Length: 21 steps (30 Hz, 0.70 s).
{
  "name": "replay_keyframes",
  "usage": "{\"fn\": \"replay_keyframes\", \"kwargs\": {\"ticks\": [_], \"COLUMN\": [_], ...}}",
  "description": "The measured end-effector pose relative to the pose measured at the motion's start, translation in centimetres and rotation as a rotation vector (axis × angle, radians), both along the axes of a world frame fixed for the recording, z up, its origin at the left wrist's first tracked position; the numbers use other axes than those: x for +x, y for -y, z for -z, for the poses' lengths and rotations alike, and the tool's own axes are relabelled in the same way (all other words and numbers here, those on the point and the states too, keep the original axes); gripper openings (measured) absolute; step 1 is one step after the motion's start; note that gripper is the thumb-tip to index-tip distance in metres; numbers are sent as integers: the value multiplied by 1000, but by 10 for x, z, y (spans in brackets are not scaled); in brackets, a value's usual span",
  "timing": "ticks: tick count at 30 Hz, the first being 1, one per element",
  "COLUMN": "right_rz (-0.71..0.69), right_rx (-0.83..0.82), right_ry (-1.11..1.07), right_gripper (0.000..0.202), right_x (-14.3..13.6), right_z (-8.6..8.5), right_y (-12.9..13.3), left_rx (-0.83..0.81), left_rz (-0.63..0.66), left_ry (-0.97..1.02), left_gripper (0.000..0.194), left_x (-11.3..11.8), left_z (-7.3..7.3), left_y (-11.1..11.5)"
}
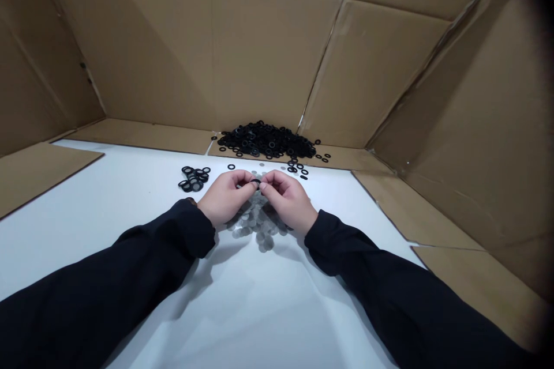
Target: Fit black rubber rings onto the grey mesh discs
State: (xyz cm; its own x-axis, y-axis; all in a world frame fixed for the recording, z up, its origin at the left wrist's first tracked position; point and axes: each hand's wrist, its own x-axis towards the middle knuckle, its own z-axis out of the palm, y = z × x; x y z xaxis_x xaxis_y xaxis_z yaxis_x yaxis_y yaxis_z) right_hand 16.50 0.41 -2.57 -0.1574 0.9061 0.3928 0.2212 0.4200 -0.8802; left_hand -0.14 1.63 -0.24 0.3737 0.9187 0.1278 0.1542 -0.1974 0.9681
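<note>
Between the fingertips of both hands is a small black ring (256, 181), tilted and partly covered by the thumbs. My left hand (227, 196) pinches its left side. My right hand (289, 199) is closed at its right side, thumb and forefinger together; whether a grey disc is in the pinch too cannot be made out. Under the hands spreads a loose pile of thin grey discs (249, 222) on the white table surface (251, 311). Left of my left hand lies a small heap of black rings with grey discs in them (193, 179).
At the back, a large pile of black rings (264, 141) rests on a cardboard strip (173, 137). Several loose rings (304, 172) lie behind my right hand, and a single ring (231, 167) behind my left. Tall cardboard walls (268, 52) enclose the back and sides.
</note>
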Motion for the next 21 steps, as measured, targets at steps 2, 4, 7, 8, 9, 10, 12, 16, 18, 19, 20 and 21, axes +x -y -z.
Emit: {"fn": "replay_keyframes", "kwargs": {"ticks": [2,4,7,8,9,10,12,16,18,19,20,21], "right_rz": [22,32,23,18,12,5,2,51,43,27,12,3], "right_rx": [16,24,20,14,8,3,7,39,39,35,30,28], "right_ry": [11,12,2,-3,-7,-7,6,27,16,13,16,22], "right_gripper": [16,15,17,18,19,20,19,17,16,16,17,17], "right_x": [0,-1,0,0,0,0,0,0,0,0,0,1], "right_z": [0,0,0,0,-1,-1,-2,-4,-3,-3,-3,-3], "right_y": [1,1,1,1,1,1,1,1,1,1,1,1], "left_rx": [1,12,29,31,33,33,30,-3,2,13,22,28], "left_rz": [6,12,8,3,-4,-9,-13,2,10,11,11,9], "left_ry": [-13,-28,-32,-29,-26,-25,-27,-18,-20,-24,-29,-33], "left_gripper": [17,16,16,16,16,16,17,19,19,18,18,17], "left_x": [0,0,0,0,-1,-1,-1,-2,-2,-2,-2,-2], "left_z": [-1,-2,-2,-2,-2,-1,0,1,0,0,0,0], "left_y": [0,1,1,1,0,0,-1,-2,-2,-2,-2,-2]}}
